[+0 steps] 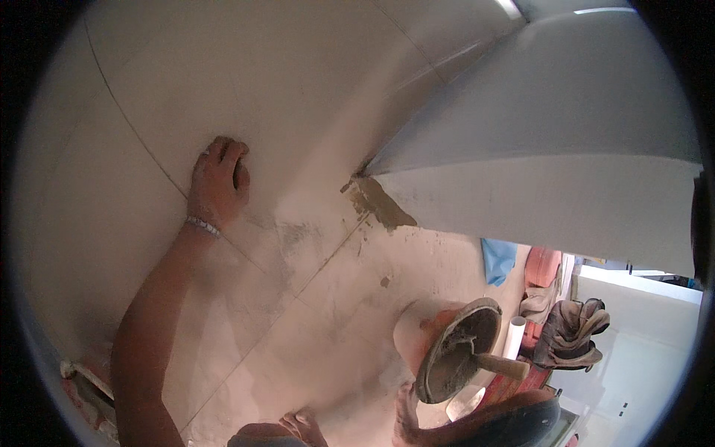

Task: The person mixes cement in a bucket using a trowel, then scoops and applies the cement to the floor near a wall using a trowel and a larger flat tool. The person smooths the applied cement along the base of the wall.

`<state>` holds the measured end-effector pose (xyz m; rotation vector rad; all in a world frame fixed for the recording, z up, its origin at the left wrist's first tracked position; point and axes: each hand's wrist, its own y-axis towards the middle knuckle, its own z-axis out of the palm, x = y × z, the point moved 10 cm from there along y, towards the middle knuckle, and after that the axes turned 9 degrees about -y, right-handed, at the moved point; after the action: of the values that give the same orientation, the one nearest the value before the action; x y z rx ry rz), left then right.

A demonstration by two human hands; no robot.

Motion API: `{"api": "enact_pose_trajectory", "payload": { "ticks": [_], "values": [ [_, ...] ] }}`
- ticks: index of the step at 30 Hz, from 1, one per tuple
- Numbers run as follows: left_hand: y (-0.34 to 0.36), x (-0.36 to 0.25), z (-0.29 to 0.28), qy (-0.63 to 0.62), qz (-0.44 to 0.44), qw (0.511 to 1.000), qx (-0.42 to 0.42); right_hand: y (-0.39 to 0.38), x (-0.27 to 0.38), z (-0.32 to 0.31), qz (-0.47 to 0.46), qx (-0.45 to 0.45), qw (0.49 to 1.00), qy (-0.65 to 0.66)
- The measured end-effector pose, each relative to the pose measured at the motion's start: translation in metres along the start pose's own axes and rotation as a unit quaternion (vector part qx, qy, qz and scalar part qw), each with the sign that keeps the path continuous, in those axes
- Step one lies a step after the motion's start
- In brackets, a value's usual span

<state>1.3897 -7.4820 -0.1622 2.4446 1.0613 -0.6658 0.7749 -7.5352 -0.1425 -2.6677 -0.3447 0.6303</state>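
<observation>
Here on the left, a bare forearm [149, 335] runs up to the left hand [218, 179], and look, a pale, segmented bracelet [202, 224] rings the wrist! Near right, dark cloth [521, 423], perhaps shorts, covers a leg [450, 430] above a bare foot [405, 413]!

On the floor [246, 335], left to right: left hand [218, 179], mortar patch [383, 205] at the left corner of the wall [551, 205], then bucket [415, 335], nearer than the patch. In the bucket, tool [503, 366] with handle across the right rim. Right of the bucket, pipe [514, 337], then bundle [573, 335] farther right. Beyond the bucket, cloth [499, 261] by the wall's bottom edge.
</observation>
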Motion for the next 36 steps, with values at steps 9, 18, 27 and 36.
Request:
{"api": "enact_pose_trajectory", "payload": {
  "ticks": [9,18,27,36],
  "values": [
    [-0.003,0.002,-0.003,-0.020,-0.001,1.000,-0.008,-0.002,-0.003,-0.006,-0.003,0.006,1.000,0.000],
    [-0.002,-0.005,-0.001,0.005,-0.007,1.000,0.006,0.015,0.006,-0.023,-0.027,-0.020,0.999,0.010],
    [-0.001,-0.010,-0.001,0.029,0.000,1.000,0.001,0.024,0.003,-0.030,-0.057,-0.030,0.998,0.018],
    [-0.005,-0.016,-0.002,0.044,0.077,0.994,-0.057,0.027,-0.005,-0.039,-0.084,-0.046,0.995,0.023]
  ]
}}
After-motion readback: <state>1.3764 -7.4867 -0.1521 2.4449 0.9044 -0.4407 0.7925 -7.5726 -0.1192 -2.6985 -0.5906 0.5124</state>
